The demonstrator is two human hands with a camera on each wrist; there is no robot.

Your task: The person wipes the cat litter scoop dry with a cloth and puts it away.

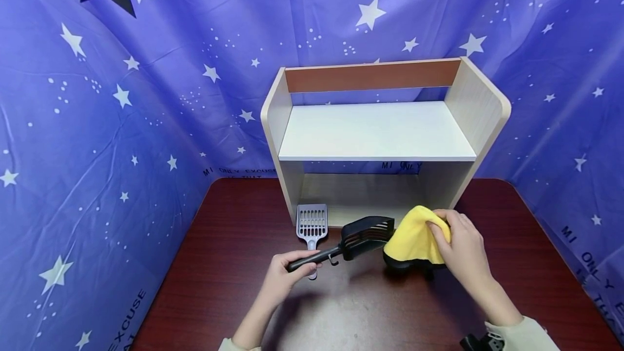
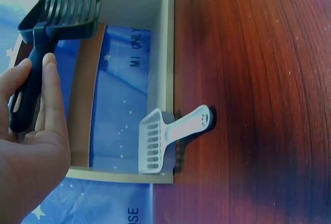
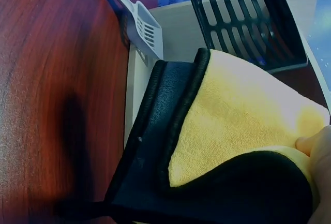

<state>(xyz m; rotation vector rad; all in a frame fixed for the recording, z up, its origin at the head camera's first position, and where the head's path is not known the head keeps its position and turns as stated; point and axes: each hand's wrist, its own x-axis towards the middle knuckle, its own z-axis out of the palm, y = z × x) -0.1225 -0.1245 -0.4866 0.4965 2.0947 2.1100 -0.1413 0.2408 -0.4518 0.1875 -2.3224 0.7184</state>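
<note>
My left hand (image 1: 284, 277) grips a black slotted litter scoop (image 1: 355, 238) by its handle, raised over the table with its basket toward the right. From my right hand (image 1: 464, 253) hangs a yellow cloth with dark edging (image 1: 414, 240), pinched between thumb and fingers. In the head view the cloth overlaps the far end of the black scoop's basket; the right wrist view shows the cloth (image 3: 243, 115) folded over, its dark side partly out. A light grey litter scoop (image 1: 312, 220) leans its slotted head on the shelf's front edge, handle toward me, behind the left hand.
A small two-level shelf unit (image 1: 375, 131) with a white upper board and pale wood sides stands at the back of the dark red wooden table (image 1: 219, 280). A blue star-printed curtain (image 1: 166, 96) surrounds the table on the back and sides.
</note>
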